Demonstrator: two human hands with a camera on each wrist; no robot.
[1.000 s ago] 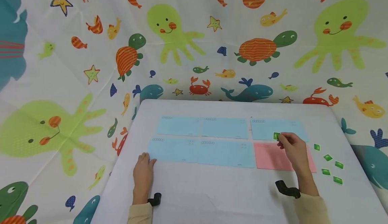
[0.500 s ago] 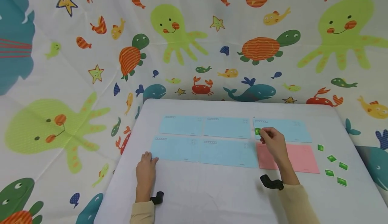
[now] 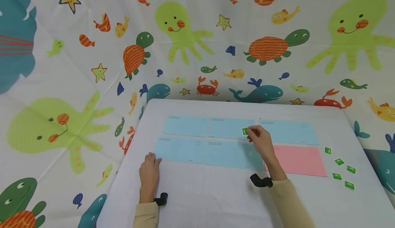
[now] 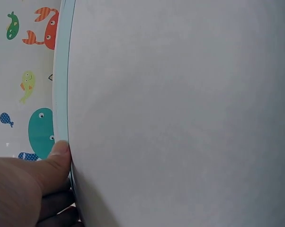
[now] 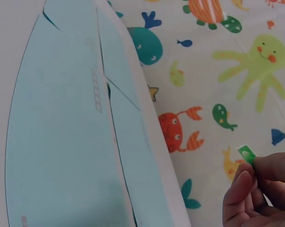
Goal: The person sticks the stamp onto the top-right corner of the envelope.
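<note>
My right hand pinches a small green stamp between thumb and fingertips, above the right part of the back middle blue envelope. In the right wrist view the same green stamp sticks out from the fingertips. My left hand rests on the table at the near left corner of the front left blue envelope. In the left wrist view the thumb lies by that envelope's edge, and the other fingers are partly hidden.
Further blue envelopes and a pink envelope lie in two rows on the white table. Several loose green stamps are at the right. Behind the table hangs a sea-animal patterned cloth.
My right hand has moved left with the stamp, from over the right-hand envelopes to the back middle blue envelope. The left hand stays at its corner. The head view has shifted slightly.
</note>
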